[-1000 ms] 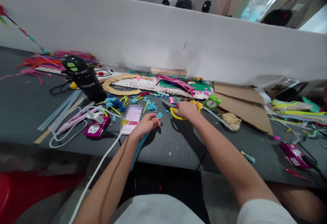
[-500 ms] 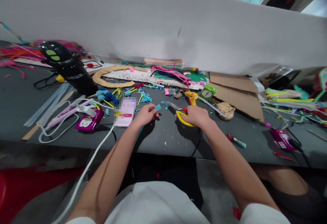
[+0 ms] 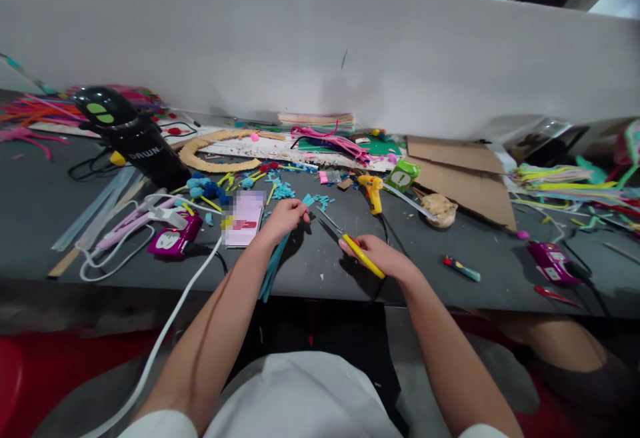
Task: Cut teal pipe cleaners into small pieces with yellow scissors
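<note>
Head view: scissors (image 3: 344, 232) and strips (image 3: 274, 268).
Left hand (image 3: 286, 222) pinches blue strips, phone (image 3: 246, 219) at its nine o'clock; right hand (image 3: 376, 253) curls around scissors, blades apart toward ten.

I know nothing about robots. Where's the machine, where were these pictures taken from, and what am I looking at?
There is no robot: a person works with two bare hands. Every picture comes from one camera worn on the head, looking forward and down. The left hand holds thin blue strips; the right hand holds scissors with yellow handles. On the grey table are a phone, a yellow glue gun, brown cardboard and a black bottle.
</note>
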{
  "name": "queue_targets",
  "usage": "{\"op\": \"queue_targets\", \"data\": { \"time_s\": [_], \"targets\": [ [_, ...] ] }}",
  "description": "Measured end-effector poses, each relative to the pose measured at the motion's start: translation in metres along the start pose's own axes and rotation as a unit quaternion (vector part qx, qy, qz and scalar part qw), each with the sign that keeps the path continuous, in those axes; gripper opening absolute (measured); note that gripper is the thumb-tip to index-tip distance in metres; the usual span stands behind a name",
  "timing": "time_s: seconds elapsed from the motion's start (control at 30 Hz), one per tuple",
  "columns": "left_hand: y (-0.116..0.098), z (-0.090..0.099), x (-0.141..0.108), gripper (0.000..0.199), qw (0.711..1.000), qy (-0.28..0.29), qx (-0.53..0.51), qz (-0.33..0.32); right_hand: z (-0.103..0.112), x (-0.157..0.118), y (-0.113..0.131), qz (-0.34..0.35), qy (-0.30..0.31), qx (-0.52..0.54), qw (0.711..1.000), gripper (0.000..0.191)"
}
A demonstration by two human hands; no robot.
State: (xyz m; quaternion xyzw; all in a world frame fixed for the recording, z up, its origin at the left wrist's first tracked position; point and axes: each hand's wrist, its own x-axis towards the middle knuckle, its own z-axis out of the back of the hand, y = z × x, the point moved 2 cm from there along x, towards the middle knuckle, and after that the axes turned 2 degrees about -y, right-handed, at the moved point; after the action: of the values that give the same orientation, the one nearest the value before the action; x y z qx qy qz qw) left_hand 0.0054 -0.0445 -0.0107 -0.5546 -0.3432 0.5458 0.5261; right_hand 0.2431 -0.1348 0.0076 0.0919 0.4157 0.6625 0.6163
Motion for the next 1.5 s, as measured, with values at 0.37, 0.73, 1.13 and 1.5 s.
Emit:
{"op": "queue_targets", "data": {
  "time_s": [0.37,0.73,1.13,1.5],
  "targets": [
    [-0.008,-0.008,-0.004,0.026,0.995,0.048,-0.087,0.033,-0.011,0.005,0.018,-0.027,0.04,0.172,0.984,0.06],
    [-0.011,-0.014,-0.006,0.022,0.991,0.095,-0.07,0.055,-0.015,0.013,0.021,-0.029,0.02,0.191,0.981,0.06],
    [-0.013,-0.01,-0.001,0.023,0.993,0.071,-0.043,0.078,-0.019,0.012,0.025,-0.043,0.022,0.21,0.977,0.061],
    [-0.014,-0.01,0.001,0.024,0.994,0.076,-0.03,0.072,-0.018,0.011,0.027,-0.048,0.026,0.208,0.977,0.062]
  ]
}}
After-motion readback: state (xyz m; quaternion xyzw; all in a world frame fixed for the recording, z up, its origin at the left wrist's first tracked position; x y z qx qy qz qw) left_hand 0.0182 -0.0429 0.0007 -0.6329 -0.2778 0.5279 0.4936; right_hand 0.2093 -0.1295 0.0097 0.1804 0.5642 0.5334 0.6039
